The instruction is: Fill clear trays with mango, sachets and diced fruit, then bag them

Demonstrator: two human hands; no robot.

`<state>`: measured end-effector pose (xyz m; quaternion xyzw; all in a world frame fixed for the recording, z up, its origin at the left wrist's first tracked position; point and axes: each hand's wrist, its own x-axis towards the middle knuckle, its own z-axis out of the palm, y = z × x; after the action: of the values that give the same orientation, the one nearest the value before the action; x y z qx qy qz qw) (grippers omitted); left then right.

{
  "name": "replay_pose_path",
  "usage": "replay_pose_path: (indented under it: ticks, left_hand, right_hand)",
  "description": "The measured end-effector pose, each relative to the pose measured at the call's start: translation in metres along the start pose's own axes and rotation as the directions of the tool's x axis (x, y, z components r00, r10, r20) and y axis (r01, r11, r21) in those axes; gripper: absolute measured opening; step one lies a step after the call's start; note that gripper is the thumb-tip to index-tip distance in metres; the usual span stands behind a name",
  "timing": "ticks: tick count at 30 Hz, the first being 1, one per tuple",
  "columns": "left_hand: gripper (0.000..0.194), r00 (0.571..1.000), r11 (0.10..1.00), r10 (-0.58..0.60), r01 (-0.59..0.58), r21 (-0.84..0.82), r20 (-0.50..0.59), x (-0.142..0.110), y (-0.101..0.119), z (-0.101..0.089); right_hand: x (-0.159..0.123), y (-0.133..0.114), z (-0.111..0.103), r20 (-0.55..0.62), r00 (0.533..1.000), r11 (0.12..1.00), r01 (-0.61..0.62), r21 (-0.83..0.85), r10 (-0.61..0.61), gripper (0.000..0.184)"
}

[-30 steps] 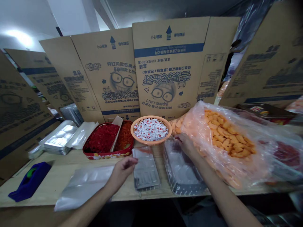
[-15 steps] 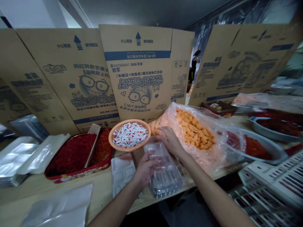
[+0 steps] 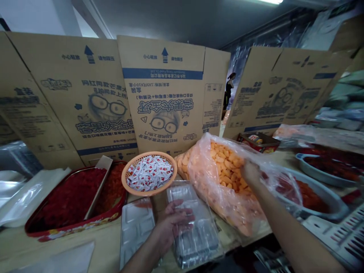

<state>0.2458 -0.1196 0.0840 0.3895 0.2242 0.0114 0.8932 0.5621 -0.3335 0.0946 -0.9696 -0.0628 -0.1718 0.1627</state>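
1. At your far left, clear plastic sleeves (image 3: pixel 36 193) lie on the desk (image 3: pixel 107 246).
2. Behind them stands the left cardboard panel (image 3: pixel 75 100), printed 小心轻放 beside a blue arrow; its large title runs behind the middle panel (image 3: pixel 167 96).
3. Next comes a red tin (image 3: pixel 82 226), its divider (image 3: pixel 98 187) parting dark-red pieces from orange-red ones.
4. Your left forearm covers part of the compartment tray (image 3: pixel 135 225).
5. The peach basket (image 3: pixel 149 192) holds sachets (image 3: pixel 150 172) with print too small to read; behind it, the middle panel shows 芒果大金牙 upside down.
6. Your left hand (image 3: pixel 172 226), fingers loosely spread, lies over the stack of clear trays (image 3: pixel 200 240), hiding part of it.
7. Right of the stack sits the clear bag (image 3: pixel 203 172), its mouth showing orange pieces (image 3: pixel 224 163).
8. Beyond, a distant person (image 3: pixel 228 91) stands near the right cardboard panel (image 3: pixel 273 89), whose writing is blurred.
9. Your right hand (image 3: pixel 250 171) is at the pieces' edge; its fingertips are blurred, so you cannot tell whether it grips any.
10. Rightmost, the white crate (image 3: pixel 325 229) is cut off.
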Motion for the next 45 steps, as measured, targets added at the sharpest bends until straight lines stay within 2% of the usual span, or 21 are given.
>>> replay_pose_path:
  ticks: [2, 3, 6, 9, 12, 16, 20, 22, 24, 26, 28, 29, 31, 34, 36, 39, 42, 45]
  left_hand:
    - [0.056, 1.000, 1.000, -0.006, 0.006, 0.008, 0.007, 0.001, -0.001, -0.001]
    - [0.056, 1.000, 1.000, -0.011, 0.011, 0.010, 0.010, 0.001, -0.001, -0.001]
    - [0.058, 0.999, 0.999, -0.032, 0.032, 0.006, 0.026, 0.003, -0.002, -0.002]
    - [0.061, 0.997, 0.998, -0.059, 0.060, -0.006, 0.038, 0.008, -0.005, -0.007]
    - [0.063, 0.992, 0.995, -0.092, 0.095, -0.031, 0.090, 0.017, -0.009, -0.016]
    - [0.067, 0.976, 0.992, -0.088, 0.105, -0.077, 0.199, 0.026, -0.012, -0.027]
    - [0.073, 0.975, 0.983, -0.090, 0.120, -0.141, 0.203, 0.024, -0.009, -0.025]
    - [0.073, 0.983, 0.982, -0.091, 0.116, -0.151, 0.158, 0.017, -0.006, -0.018]
    - [0.073, 0.991, 0.985, -0.084, 0.099, -0.138, 0.108, 0.009, -0.001, -0.011]
    - [0.073, 0.992, 0.988, -0.080, 0.092, -0.122, 0.096, 0.004, 0.003, -0.006]
    - [0.072, 0.991, 0.989, -0.079, 0.091, -0.115, 0.110, 0.002, 0.006, -0.005]
    - [0.071, 0.990, 0.989, -0.077, 0.090, -0.115, 0.118, 0.002, 0.007, -0.005]
    - [0.069, 0.990, 0.990, -0.066, 0.081, -0.117, 0.124, 0.002, 0.007, -0.007]
    - [0.065, 0.989, 0.991, -0.040, 0.057, -0.121, 0.139, 0.004, 0.006, -0.010]
    - [0.063, 0.987, 0.990, -0.025, 0.045, -0.130, 0.156, 0.004, 0.005, -0.011]
    - [0.060, 0.985, 0.990, -0.031, 0.054, -0.131, 0.168, 0.004, 0.004, -0.012]
    - [0.060, 0.989, 0.989, -0.048, 0.067, -0.135, 0.142, 0.004, 0.005, -0.012]
    - [0.062, 0.992, 0.985, -0.064, 0.081, -0.152, 0.109, 0.003, 0.006, -0.012]
  right_hand:
    - [0.006, -0.003, 0.002, -0.049, 0.997, 0.994, -0.071, -0.084, 0.067, 0.042]
    - [0.009, -0.005, 0.004, -0.058, 0.997, 0.989, -0.068, -0.134, 0.060, 0.042]
    - [0.018, -0.014, 0.009, 0.007, 0.996, 0.963, 0.088, -0.254, -0.090, 0.039]
    - [0.028, -0.024, 0.012, 0.104, 0.957, 0.917, 0.288, -0.275, -0.270, 0.040]
    - [0.035, -0.031, 0.012, 0.165, 0.925, 0.877, 0.378, -0.297, -0.343, 0.038]
    - [0.037, -0.039, 0.011, 0.152, 0.936, 0.877, 0.352, -0.328, -0.319, 0.032]
    - [0.031, -0.051, 0.005, 0.085, 0.960, 0.898, 0.280, -0.339, -0.267, 0.029]
    - [0.019, -0.063, -0.001, 0.037, 0.965, 0.943, 0.262, -0.203, -0.260, 0.028]
    - [-0.004, -0.082, -0.010, 0.012, 0.968, 0.959, 0.247, 0.141, -0.251, 0.028]
    - [-0.036, -0.105, -0.019, 0.055, 0.963, 0.837, 0.200, 0.510, -0.263, 0.031]
    - [-0.072, -0.128, -0.027, 0.086, 0.923, 0.692, 0.218, 0.689, -0.376, 0.031]
    - [-0.090, -0.139, -0.029, 0.117, 0.885, 0.649, 0.235, 0.724, -0.450, 0.029]
    - [-0.121, -0.156, -0.027, 0.149, 0.833, 0.627, 0.270, 0.731, -0.533, 0.024]
    - [-0.149, -0.171, -0.017, 0.188, 0.755, 0.664, 0.394, 0.635, -0.628, 0.013]
    - [-0.157, -0.175, -0.012, 0.206, 0.726, 0.687, 0.462, 0.561, -0.657, 0.010]
    - [-0.160, -0.175, -0.013, 0.200, 0.731, 0.699, 0.479, 0.530, -0.653, 0.015]
    - [-0.154, -0.169, -0.022, 0.144, 0.751, 0.660, 0.452, 0.600, -0.645, 0.023]
    - [-0.128, -0.151, -0.030, 0.016, 0.863, 0.681, 0.388, 0.621, -0.506, 0.028]
